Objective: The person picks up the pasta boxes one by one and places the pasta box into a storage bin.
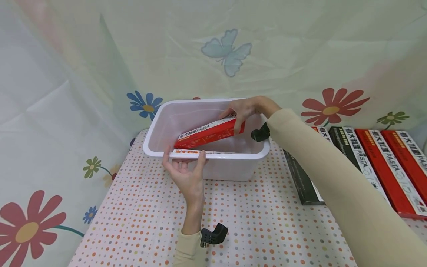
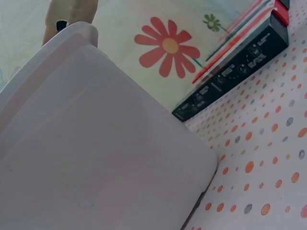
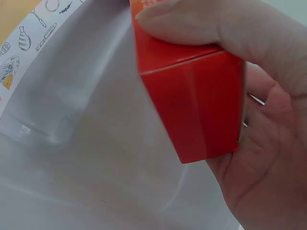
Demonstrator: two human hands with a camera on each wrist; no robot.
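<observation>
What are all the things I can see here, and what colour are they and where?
bin: 1, white plastic, on the table's far middle.
red pasta box: 1, red and white, tilted inside the bin, gripped at its right end.
lower pasta box: 1, mostly hidden, lying in the bin.
boxes outside: about 5, black and red, in a row at the right.
tablecloth: 1, white with dots.
backdrop: 1, pale green, flowers, butterfly.
left hand: on the bin's near rim.
right hand: holds the red pasta box.

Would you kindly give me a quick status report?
Right hand grips red pasta box, tilted inside white tub. Left hand steadies tub's near rim. Another box lies beneath.
</observation>
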